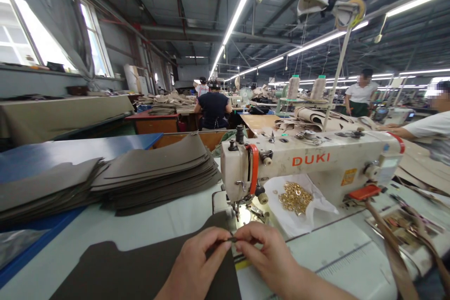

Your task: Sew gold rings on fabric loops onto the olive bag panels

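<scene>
My left hand (200, 258) and my right hand (269, 253) meet just in front of the sewing machine (281, 152), fingertips almost touching. Between them they pinch a small dark strip (232, 239), mostly covered by the fingers. Under my left hand and wrist lies a large dark grey-brown panel (140, 267) with a notched outline. Its far end reaches up beside the lit needle area. From this angle I cannot tell whether the strip is joined to the panel.
Stacks of dark panels (158, 173) stand left of the machine. Behind its needle, gold-coloured metal rings (296, 198) lie on a white bag (319, 208). At right, tan straps (388, 243) hang over a parts tray (427, 239). A co-worker's arm (404, 130) reaches in at far right.
</scene>
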